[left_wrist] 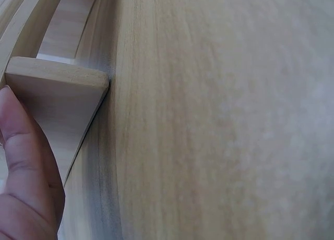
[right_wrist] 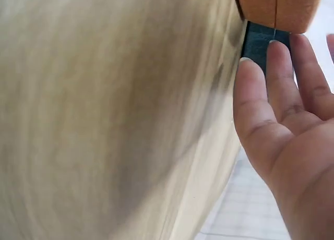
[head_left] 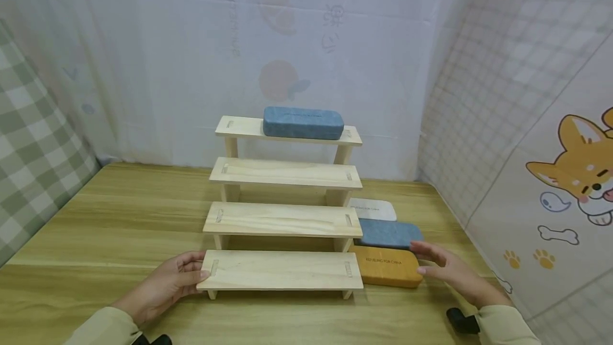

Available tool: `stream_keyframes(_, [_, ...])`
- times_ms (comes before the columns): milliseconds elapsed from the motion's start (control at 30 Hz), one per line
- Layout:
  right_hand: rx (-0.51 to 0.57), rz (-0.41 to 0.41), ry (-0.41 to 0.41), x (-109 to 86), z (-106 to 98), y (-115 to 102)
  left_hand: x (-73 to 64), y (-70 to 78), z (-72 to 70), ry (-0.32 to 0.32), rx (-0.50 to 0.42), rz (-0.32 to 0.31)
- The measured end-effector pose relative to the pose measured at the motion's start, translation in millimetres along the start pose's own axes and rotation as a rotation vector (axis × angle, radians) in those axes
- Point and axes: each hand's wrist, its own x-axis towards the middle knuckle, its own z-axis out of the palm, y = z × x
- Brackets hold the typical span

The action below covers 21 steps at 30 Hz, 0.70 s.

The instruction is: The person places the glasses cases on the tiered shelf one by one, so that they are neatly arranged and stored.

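A pale wooden step-shaped display stand (head_left: 280, 270) with several shelves stands on the table. My left hand (head_left: 167, 286) holds the left end of its lowest shelf, thumb on the top edge; part of that hand shows beside the shelf support in the left wrist view. On the top shelf lies a blue glasses case (head_left: 303, 123). My right hand (head_left: 450, 270), fingers loosely spread, is by the right ends of an orange glasses case (head_left: 388, 268) and a second blue glasses case (head_left: 390, 234). In the right wrist view its fingertips (right_wrist: 250, 73) are close to them; contact is unclear.
A white glasses case (head_left: 373, 209) lies behind the blue one, partly hidden by the stand. The wood-grain table (head_left: 119, 217) meets a pale curtain (head_left: 167, 68) at the back. A printed wall covering (head_left: 507, 174) borders the right side, green checked cloth (head_left: 33, 137) the left.
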Motion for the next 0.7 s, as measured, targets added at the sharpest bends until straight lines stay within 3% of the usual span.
stream_keyframes(700, [-0.163,0.053,-0.016,7.1,5.9,3.3,-0.2,0.4,-1.0,-0.004,0.012,-0.011])
